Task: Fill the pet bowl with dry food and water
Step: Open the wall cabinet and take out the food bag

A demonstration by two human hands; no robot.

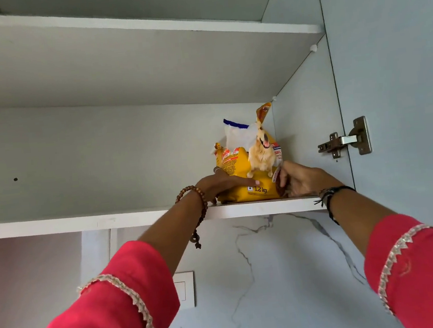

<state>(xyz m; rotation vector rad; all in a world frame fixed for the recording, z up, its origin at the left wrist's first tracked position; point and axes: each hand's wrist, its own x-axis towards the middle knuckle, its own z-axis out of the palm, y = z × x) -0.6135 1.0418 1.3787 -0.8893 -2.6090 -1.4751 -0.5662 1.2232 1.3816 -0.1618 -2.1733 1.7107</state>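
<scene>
Nearest you are your two red sleeves, raised toward the open wall cabinet. Your left hand (221,183) lies across the front left of the dog food bag (249,179), fingers stretched flat over the yellow face, so it presses and steadies without closing round anything. Your right hand (301,179) grips the bag's lower right corner, fingers curled on the edge. The bag stands at the front edge of the lower shelf (82,222), toward its right end and close to the cabinet's right wall (304,117).

The bag looks soft, and its top is open, one torn flap sticking up. If you pull it down from overhead by the bottom alone, I judge it could fold and tip kibble over the shelf edge. Your flat left hand gives little hold, so the bag may slip as it clears the edge. A white pouch with a blue strip (236,135) sits just behind the bag or inside its mouth, I cannot tell which, and might be dragged out with it.

The only clear print is "1.2 kg" on the lower front, beneath a picture of a dog. The smaller red and white label text is too blurred to read. No bowl is in view.
</scene>
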